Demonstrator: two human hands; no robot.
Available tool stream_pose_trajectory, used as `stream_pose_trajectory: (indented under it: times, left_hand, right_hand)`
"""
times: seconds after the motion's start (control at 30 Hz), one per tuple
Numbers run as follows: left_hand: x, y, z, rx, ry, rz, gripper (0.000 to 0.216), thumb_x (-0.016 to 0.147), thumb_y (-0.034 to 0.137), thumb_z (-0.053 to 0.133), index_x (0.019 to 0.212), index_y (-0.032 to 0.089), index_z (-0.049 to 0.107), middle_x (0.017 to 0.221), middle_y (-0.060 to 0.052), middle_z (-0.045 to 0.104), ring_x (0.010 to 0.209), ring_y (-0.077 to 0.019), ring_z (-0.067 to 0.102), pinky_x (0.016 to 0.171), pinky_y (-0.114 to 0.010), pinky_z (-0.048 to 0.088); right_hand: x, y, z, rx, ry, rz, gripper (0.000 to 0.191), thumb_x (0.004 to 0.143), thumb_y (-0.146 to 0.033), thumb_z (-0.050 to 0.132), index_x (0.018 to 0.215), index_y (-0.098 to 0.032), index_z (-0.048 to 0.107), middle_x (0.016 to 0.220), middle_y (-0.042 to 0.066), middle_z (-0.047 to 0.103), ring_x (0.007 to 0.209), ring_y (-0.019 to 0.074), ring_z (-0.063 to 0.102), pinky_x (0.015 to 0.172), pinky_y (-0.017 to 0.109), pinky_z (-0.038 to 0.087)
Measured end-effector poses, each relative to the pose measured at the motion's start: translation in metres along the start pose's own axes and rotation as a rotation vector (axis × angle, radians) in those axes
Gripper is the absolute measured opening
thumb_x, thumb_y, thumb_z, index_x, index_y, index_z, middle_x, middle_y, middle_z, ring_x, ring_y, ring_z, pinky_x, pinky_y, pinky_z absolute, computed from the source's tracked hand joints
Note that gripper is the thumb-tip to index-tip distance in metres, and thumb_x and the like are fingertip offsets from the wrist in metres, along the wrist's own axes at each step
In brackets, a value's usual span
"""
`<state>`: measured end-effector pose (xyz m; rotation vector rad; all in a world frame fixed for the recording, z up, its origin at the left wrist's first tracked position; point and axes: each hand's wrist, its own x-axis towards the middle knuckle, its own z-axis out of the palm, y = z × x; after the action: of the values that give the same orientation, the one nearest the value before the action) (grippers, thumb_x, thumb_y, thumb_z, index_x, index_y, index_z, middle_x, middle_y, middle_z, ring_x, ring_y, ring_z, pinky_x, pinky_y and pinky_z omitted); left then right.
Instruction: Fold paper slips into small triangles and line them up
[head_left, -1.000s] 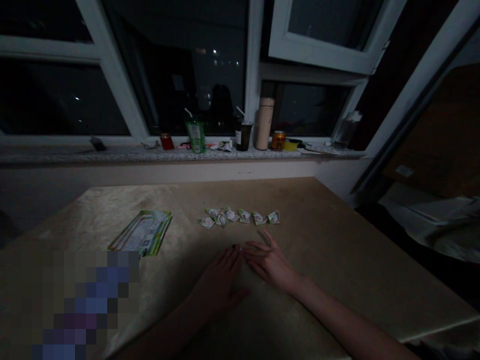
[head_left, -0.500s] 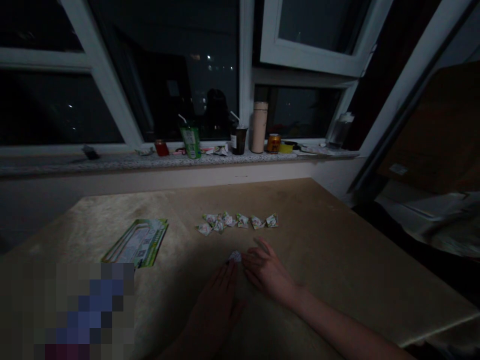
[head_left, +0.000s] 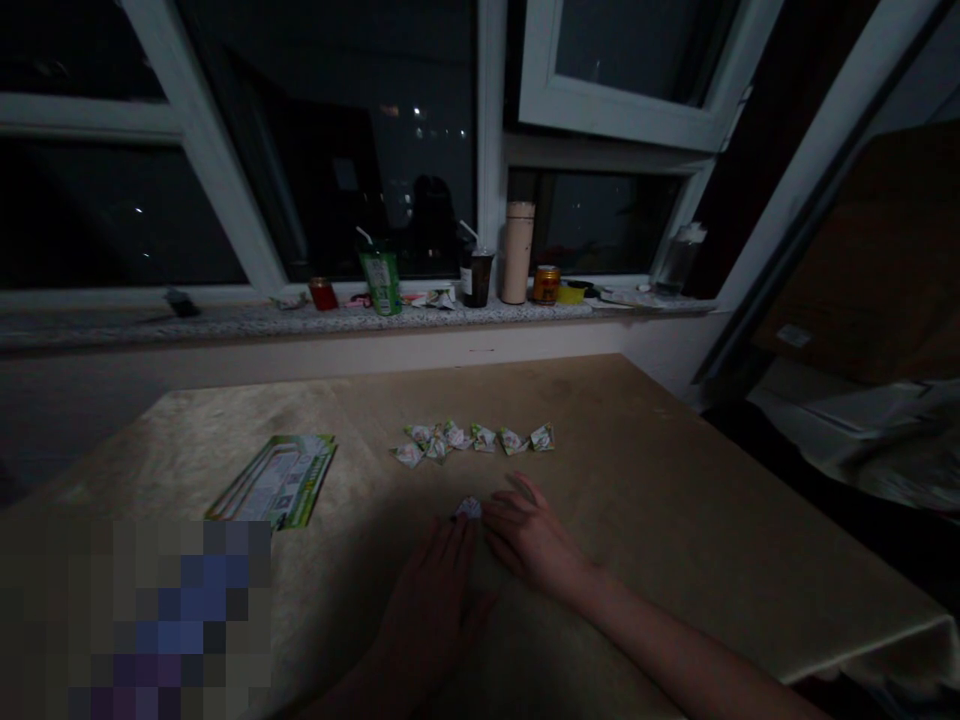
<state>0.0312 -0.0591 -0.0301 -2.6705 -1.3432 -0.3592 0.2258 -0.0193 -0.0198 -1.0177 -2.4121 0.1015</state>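
Note:
A small piece of folded paper (head_left: 470, 508) with a printed pattern lies on the tabletop between my hands. My left hand (head_left: 435, 595) rests flat with its fingers stretched out, their tips at the paper's lower left edge. From the right, my right hand (head_left: 534, 538) reaches its extended fingertips to the paper's other side; one finger is lifted away from the rest. Whether those tips touch the paper I cannot tell in the dim light. Just beyond, several folded paper pieces (head_left: 484, 438) in green and white form a loose row.
Green printed sheets (head_left: 306, 485) lie at the left of the covered table (head_left: 637, 480). Along the windowsill (head_left: 262, 325) stand a green cup (head_left: 382, 280), a dark drink cup (head_left: 477, 278), a pale flask (head_left: 517, 255), a golden can (head_left: 546, 285) and a red jar (head_left: 323, 294).
Both hands and the folded paper stay almost in place. The whole view has shifted very slightly.

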Motion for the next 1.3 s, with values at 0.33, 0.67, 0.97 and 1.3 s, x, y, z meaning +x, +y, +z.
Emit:
stream_pose_trajectory:
  times: [0.33,0.67,0.97,1.3]
  left_hand:
    - [0.0,-0.001,0.001,-0.071,-0.063,-0.03,0.063,0.084,0.041,0.055,0.137,0.009,0.043,0.143,-0.018,0.04,0.128,-0.0326,0.043,0.103,-0.045,0.039]
    - [0.001,-0.002,-0.003,-0.055,-0.058,-0.051,0.072,0.087,0.045,0.05,0.143,0.005,0.031,0.148,-0.018,0.032,0.13,-0.0304,0.04,0.104,-0.042,0.037]
    - [0.004,-0.013,-0.006,0.002,-0.027,0.006,0.069,0.089,0.054,0.043,0.141,0.01,0.038,0.145,-0.015,0.04,0.131,-0.0318,0.037,0.107,-0.046,0.03]
    - [0.018,-0.014,-0.027,-0.027,-0.335,-0.022,0.107,0.06,0.066,0.068,0.14,0.001,0.039,0.146,-0.023,0.029,0.132,-0.0415,0.031,0.106,-0.052,0.032]
  right_hand:
    - [0.0,0.002,-0.001,-0.015,-0.028,0.014,0.029,0.093,-0.035,0.049,0.118,-0.027,0.061,0.122,0.003,0.063,0.121,0.0216,0.048,0.113,0.05,0.017]
    - [0.002,0.005,-0.004,0.145,-0.1,0.044,0.031,0.094,-0.026,0.047,0.123,-0.029,0.058,0.126,0.0,0.061,0.131,0.0222,0.04,0.114,0.054,0.0]
    - [0.001,0.011,0.0,0.113,-0.087,0.032,0.03,0.094,-0.026,0.046,0.121,-0.029,0.06,0.124,0.0,0.063,0.132,0.0221,0.04,0.113,0.056,-0.002]
    - [-0.002,0.005,0.002,-0.128,-0.008,-0.01,0.028,0.094,-0.027,0.045,0.114,-0.018,0.063,0.118,0.005,0.066,0.131,0.0225,0.04,0.117,0.05,0.007]
